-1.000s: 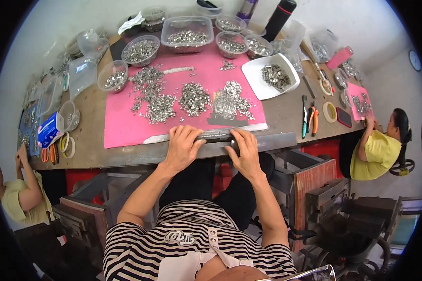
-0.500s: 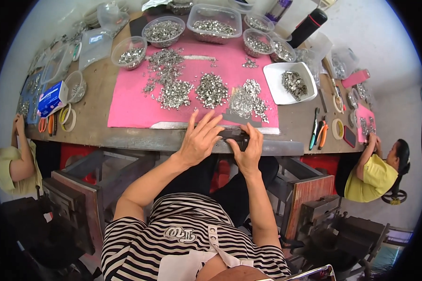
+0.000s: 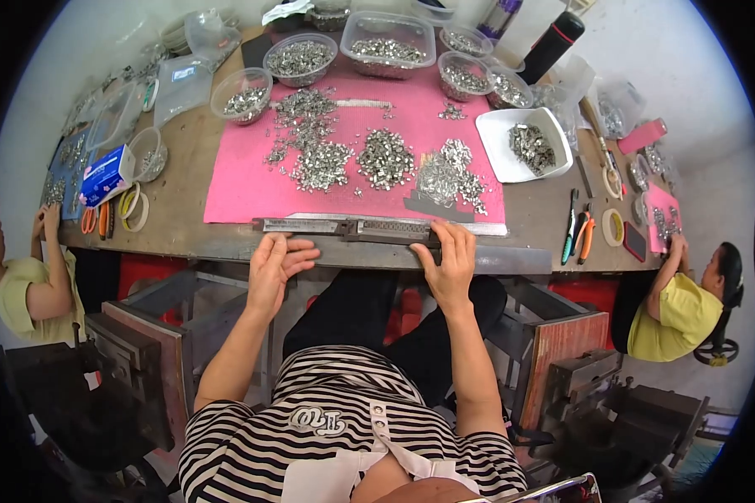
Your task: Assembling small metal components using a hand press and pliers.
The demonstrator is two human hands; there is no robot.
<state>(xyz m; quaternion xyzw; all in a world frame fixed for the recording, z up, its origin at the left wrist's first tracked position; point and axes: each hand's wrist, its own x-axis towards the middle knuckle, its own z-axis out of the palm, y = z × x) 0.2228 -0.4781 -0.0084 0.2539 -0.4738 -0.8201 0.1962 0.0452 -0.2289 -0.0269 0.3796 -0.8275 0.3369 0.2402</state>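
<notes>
A long dark metal bar (image 3: pixel 352 228) lies along the near edge of the pink mat (image 3: pixel 243 180). My left hand (image 3: pixel 275 267) rests at the table's front edge, fingers touching the bar's left end. My right hand (image 3: pixel 447 261) lies over the bar's right end, fingers curled on it. Just beyond, several heaps of small shiny metal parts (image 3: pixel 386 158) lie on the mat.
Clear tubs of metal parts (image 3: pixel 300 57) line the back, and a white square tray (image 3: pixel 524 144) stands at the right. Pliers (image 3: pixel 580 235) and tape rolls (image 3: pixel 130 208) lie near the edges. Two other people sit at the left and right ends. A vise (image 3: pixel 612 402) stands lower right.
My hands were together at the bar's middle; they have spread apart to its two ends. The view has shifted, showing more of the table.
</notes>
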